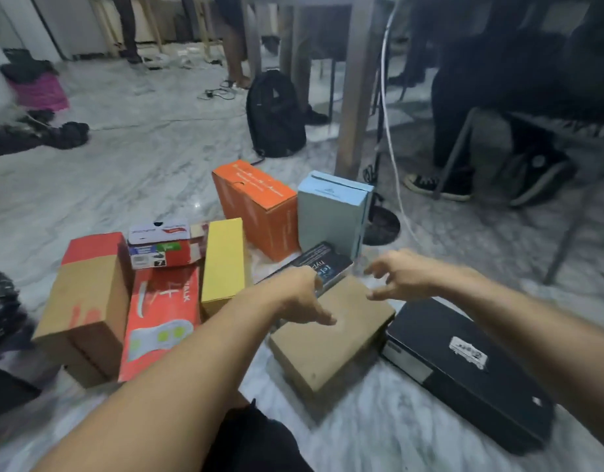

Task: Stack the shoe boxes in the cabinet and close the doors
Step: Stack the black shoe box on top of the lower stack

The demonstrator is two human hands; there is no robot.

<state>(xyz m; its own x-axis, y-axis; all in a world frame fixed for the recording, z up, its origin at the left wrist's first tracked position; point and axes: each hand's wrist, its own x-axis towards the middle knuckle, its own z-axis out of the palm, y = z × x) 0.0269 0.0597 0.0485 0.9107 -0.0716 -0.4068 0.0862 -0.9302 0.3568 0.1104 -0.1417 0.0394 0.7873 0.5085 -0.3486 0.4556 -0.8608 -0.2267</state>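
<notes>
Flat box [331, 335] left of long box [470, 366].

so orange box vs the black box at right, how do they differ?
The orange box stands up on a narrow side; the black box lies flat on the floor. The orange box is bright with a line of print along its top face; the black box carries a white sticker on its lid. The orange box sits farther from the hands, beside a pale blue box; the black box is nearer. Both are closed and untouched.
</notes>
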